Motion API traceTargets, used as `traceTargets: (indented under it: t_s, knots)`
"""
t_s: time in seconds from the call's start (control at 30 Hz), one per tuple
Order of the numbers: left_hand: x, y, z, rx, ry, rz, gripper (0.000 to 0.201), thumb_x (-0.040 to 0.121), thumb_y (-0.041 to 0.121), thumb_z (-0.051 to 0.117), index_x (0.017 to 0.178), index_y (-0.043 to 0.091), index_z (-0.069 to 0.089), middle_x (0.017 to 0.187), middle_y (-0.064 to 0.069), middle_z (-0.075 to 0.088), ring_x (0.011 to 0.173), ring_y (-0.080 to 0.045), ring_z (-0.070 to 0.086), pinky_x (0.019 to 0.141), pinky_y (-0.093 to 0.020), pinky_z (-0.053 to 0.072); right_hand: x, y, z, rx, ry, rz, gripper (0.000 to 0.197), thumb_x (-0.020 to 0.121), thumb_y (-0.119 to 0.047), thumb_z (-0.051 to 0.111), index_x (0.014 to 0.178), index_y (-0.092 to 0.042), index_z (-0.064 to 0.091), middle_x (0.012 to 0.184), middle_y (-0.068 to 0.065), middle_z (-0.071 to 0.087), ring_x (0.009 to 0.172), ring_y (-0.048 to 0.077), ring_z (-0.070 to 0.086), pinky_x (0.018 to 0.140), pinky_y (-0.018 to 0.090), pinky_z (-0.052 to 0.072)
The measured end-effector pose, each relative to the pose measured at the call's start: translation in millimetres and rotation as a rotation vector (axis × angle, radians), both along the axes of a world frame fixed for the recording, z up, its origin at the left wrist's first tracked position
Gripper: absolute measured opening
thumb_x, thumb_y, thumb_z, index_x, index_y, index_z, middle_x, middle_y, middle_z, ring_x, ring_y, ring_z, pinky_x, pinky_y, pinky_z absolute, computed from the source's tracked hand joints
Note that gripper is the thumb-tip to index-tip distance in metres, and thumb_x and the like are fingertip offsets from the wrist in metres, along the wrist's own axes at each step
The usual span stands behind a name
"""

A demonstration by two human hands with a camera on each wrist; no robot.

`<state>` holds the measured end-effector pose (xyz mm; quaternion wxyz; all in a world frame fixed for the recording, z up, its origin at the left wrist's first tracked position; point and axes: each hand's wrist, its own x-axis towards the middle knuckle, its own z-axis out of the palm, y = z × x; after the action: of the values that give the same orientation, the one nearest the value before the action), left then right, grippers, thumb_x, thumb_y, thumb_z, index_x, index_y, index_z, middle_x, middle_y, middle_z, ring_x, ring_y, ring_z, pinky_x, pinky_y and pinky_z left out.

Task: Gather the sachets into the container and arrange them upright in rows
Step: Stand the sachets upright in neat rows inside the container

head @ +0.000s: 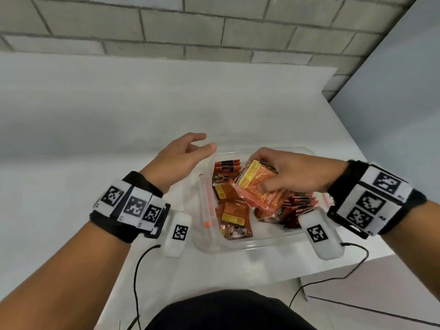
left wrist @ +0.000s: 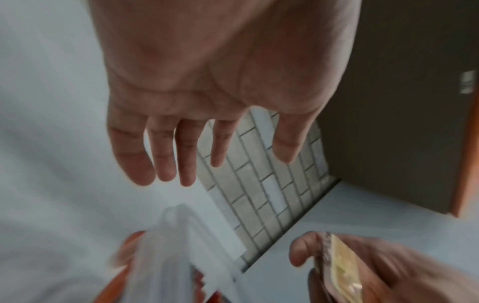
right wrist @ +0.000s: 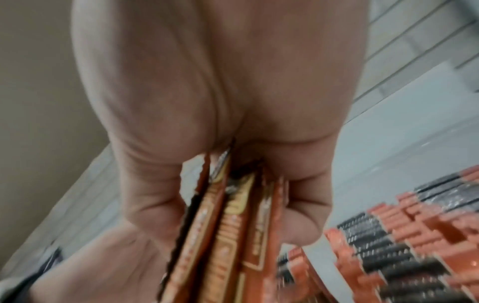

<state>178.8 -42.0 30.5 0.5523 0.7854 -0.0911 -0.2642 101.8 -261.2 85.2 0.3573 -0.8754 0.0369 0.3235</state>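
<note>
A clear plastic container (head: pixel 240 249) sits on the white table and holds several orange and brown sachets. Some sachets (head: pixel 234 216) lie flat on its left side; others stand upright in a row (head: pixel 297 206) at the right, seen as packed top edges (right wrist: pixel 404 242) from the right wrist. My right hand (head: pixel 281 173) grips a stack of sachets (head: pixel 258 186) above the container, fingers curled round the stack (right wrist: pixel 233 235). My left hand (head: pixel 183 153) hovers at the container's far-left corner, fingers (left wrist: pixel 166 155) spread and relaxed, holding nothing.
The white table (head: pixel 119 139) stretches left and back to a brick-pattern wall (head: pixel 190 27). Its right edge (head: pixel 371 153) falls close beside the container. A clear lid with an orange seal (head: pixel 206 201) leans along the container's left side. Cables (head: pixel 137 282) trail from both wristbands.
</note>
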Motion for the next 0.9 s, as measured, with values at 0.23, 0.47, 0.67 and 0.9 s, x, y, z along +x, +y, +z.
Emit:
traceTargets:
  t_s: [0.23,0.47,0.67,0.9]
  knots:
    - [-31,-44,29,-0.426,0.42,-0.276,0.074,0.06,0.062,0.076,0.121,0.025,0.056,0.116,-0.007,0.065,0.109,-0.03,0.063,0.084,-0.049,0.054,-24,-15,17,0.292,-0.237,-0.218,0.027,0.087,-0.007,0.062,0.109,-0.018,0.05,0.099,0.006,0.069,0.092,0.024,0.067,0.09,0.049,0.052]
    - [-51,-89,20,-0.677,0.73,-0.394,0.036,0.082,0.025,0.048,0.113,0.009,0.057,0.096,-0.019,0.07,0.084,-0.038,0.069,0.078,-0.05,0.054,-38,-10,10,0.317,-0.436,-0.27,0.038,0.088,-0.001,0.054,0.12,-0.019,0.045,0.095,0.001,0.062,0.077,0.006,0.063,0.063,0.024,0.054]
    - [-61,-91,8,-0.758,0.76,-0.309,0.041,0.079,0.019,0.046,0.116,0.008,0.056,0.094,-0.013,0.069,0.08,-0.028,0.069,0.065,-0.04,0.058,-55,-21,-11,0.237,-0.553,-0.309,0.056,0.081,-0.019,0.058,0.13,-0.042,0.041,0.119,-0.004,0.04,0.113,0.012,0.047,0.089,0.023,0.047]
    - [-68,-92,6,-0.754,0.658,-0.225,0.046,0.077,0.001,0.051,0.123,0.006,0.053,0.111,-0.022,0.066,0.094,-0.036,0.067,0.071,-0.047,0.059,-70,-22,-26,0.517,-0.518,-0.642,0.042,0.091,-0.001,0.049,0.125,-0.024,0.048,0.109,-0.004,0.066,0.094,0.005,0.064,0.076,0.02,0.052]
